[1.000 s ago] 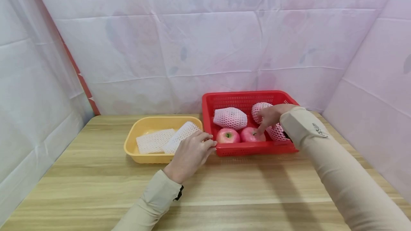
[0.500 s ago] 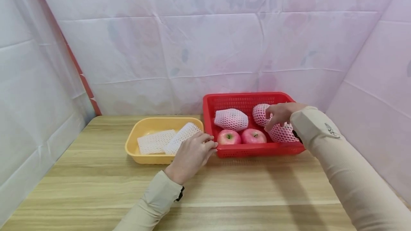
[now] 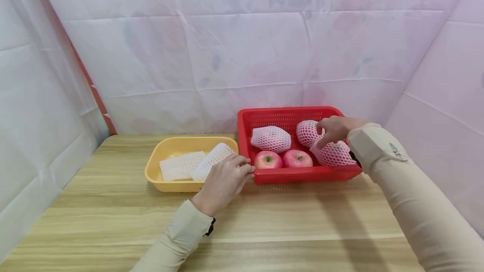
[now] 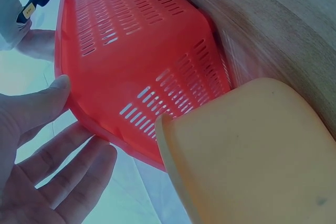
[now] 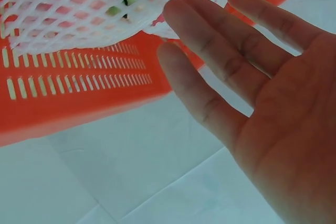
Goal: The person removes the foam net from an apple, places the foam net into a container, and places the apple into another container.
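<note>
While the red basket is pinched at its near-left corner by the left hand, the right hand is held over the basket's right end, fingers spread and slightly bent, close to the front netted fruit and the rear netted fruit; whether either is touched cannot be told. A third netted fruit is set at the left, behind two bare apples lined up along the front wall. Two white foam nets are laid in the yellow tray, placed just beside the basket on the counter.
</note>
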Tool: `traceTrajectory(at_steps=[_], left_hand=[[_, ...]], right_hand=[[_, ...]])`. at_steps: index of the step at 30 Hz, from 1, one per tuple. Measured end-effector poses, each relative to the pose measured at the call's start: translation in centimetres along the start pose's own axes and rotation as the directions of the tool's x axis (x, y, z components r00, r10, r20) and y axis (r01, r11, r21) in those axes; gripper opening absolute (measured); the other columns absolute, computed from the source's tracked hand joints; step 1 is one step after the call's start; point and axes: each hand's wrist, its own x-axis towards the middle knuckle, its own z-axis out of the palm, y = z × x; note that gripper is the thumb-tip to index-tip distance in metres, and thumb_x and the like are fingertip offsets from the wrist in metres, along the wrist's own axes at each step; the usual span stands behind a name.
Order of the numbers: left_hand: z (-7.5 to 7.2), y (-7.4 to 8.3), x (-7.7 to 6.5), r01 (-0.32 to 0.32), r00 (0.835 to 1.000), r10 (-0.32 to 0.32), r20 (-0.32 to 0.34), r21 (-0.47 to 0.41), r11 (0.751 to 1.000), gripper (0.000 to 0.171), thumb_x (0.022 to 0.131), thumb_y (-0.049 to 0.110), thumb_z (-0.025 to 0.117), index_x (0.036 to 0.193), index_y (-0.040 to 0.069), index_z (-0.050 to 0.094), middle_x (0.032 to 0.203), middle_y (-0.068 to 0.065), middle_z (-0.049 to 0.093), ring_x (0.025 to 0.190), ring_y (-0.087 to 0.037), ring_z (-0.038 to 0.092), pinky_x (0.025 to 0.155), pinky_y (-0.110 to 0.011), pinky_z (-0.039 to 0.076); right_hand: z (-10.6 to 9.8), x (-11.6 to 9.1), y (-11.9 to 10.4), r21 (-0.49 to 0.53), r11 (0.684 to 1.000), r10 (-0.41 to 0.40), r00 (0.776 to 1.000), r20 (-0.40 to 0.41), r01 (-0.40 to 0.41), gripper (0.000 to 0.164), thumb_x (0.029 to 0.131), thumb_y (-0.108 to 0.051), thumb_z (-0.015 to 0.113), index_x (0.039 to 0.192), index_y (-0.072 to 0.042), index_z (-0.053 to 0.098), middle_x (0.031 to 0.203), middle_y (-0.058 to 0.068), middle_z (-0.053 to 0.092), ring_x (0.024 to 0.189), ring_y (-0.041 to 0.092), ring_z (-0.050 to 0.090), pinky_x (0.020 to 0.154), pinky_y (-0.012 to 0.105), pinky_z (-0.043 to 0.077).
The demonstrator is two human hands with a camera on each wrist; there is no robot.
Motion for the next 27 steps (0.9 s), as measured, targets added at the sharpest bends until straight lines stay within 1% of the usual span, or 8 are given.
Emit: traceTrajectory(at_steps=[5, 10, 13, 18, 22, 27], left_hand=[[0.1, 0.0, 0.0, 0.006, 1.000, -0.006, 0.006, -0.016, 1.000, 0.028, 0.078, 0.014, 0.089, 0.103, 0.006, 0.080, 0.099, -0.007, 0.072, 0.091, -0.022, 0.066, 0.081, -0.034, 0.059], [0.3, 0.1, 0.0, -0.008, 1.000, 0.009, 0.007, -0.019, 1.000, 0.026, 0.079, 0.016, 0.089, 0.102, 0.007, 0.080, 0.099, -0.007, 0.071, 0.091, -0.021, 0.066, 0.081, -0.033, 0.059], [0.4, 0.2, -0.1, -0.004, 1.000, 0.004, 0.010, -0.013, 1.000, 0.026, 0.079, 0.016, 0.089, 0.102, 0.008, 0.080, 0.099, -0.007, 0.071, 0.091, -0.021, 0.065, 0.080, -0.033, 0.059], [0.2, 0.1, -0.2, 0.007, 1.000, -0.006, 0.016, -0.012, 1.000, 0.026, 0.080, 0.015, 0.088, 0.103, 0.007, 0.080, 0.100, -0.007, 0.072, 0.091, -0.022, 0.066, 0.081, -0.034, 0.059], [0.1, 0.1, -0.1, 0.007, 1.000, -0.006, 0.015, -0.020, 1.000, 0.026, 0.080, 0.015, 0.088, 0.102, 0.007, 0.080, 0.099, -0.007, 0.071, 0.090, -0.021, 0.065, 0.080, -0.033, 0.059], [0.2, 0.2, -0.2, 0.007, 1.000, -0.007, 0.018, -0.011, 1.000, 0.025, 0.080, 0.016, 0.088, 0.102, 0.008, 0.080, 0.099, -0.006, 0.071, 0.090, -0.021, 0.065, 0.080, -0.034, 0.059]], right_hand=[[-0.1, -0.2, 0.5, -0.011, 1.000, 0.015, 1.000, -0.014, -0.015, 0.066, 0.080, -0.036, 0.084, 0.125, 0.003, 0.057, 0.114, 0.018, 0.064, 0.098, 0.035, 0.063, 0.080, 0.054, 0.057], [0.3, -0.4, 1.2, -0.043, 0.999, 0.013, 0.999, -0.049, -0.015, 0.066, 0.079, -0.035, 0.085, 0.126, 0.003, 0.059, 0.120, 0.021, 0.063, 0.106, 0.041, 0.059, 0.085, 0.063, 0.053], [0.4, -0.4, 1.4, -0.020, 0.999, 0.032, 0.998, -0.053, -0.033, 0.068, 0.079, -0.035, 0.085, 0.129, 0.003, 0.058, 0.124, 0.024, 0.061, 0.109, 0.045, 0.057, 0.087, 0.066, 0.051], [0.4, -0.5, 1.6, 0.031, 0.996, 0.082, 0.996, -0.042, -0.081, 0.072, 0.079, -0.035, 0.086, 0.132, 0.003, 0.055, 0.127, 0.027, 0.058, 0.111, 0.050, 0.054, 0.086, 0.066, 0.052], [0.3, -0.6, 1.8, 0.079, 0.989, 0.127, 0.992, -0.015, -0.125, 0.080, 0.078, -0.036, 0.087, 0.136, 0.003, 0.050, 0.131, 0.030, 0.054, 0.114, 0.053, 0.050, 0.085, 0.064, 0.053], [0.6, -0.5, 2.2, 0.107, 0.984, 0.143, 0.990, 0.015, -0.143, 0.086, 0.078, -0.036, 0.087, 0.140, 0.007, 0.045, 0.134, 0.034, 0.050, 0.116, 0.055, 0.048, 0.088, 0.066, 0.051]])
